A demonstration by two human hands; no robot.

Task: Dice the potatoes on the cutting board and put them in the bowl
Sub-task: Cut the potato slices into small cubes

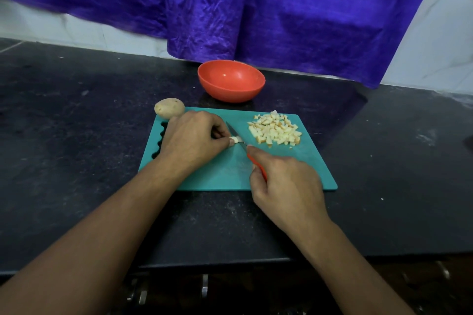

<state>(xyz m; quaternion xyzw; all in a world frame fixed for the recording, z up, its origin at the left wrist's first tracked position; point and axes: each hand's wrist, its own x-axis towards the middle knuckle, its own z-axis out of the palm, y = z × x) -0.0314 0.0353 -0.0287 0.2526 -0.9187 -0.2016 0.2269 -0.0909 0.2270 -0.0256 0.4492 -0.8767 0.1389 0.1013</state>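
Observation:
A teal cutting board (314,169) lies on the dark counter. My left hand (192,138) pinches a small pale potato piece (235,139) at the board's middle. My right hand (286,184) grips the orange handle of a knife (236,135), whose blade rests against that piece. A pile of diced potato (275,132) sits at the board's back right. A whole unpeeled potato (169,108) lies at the board's back left corner. The orange bowl (231,80) stands empty just behind the board.
A purple cloth (256,7) hangs over the white tiled wall behind the counter. The black counter (76,123) stretches left and right of the board. Its front edge runs below my forearms, with metal drawer handles (204,288) underneath.

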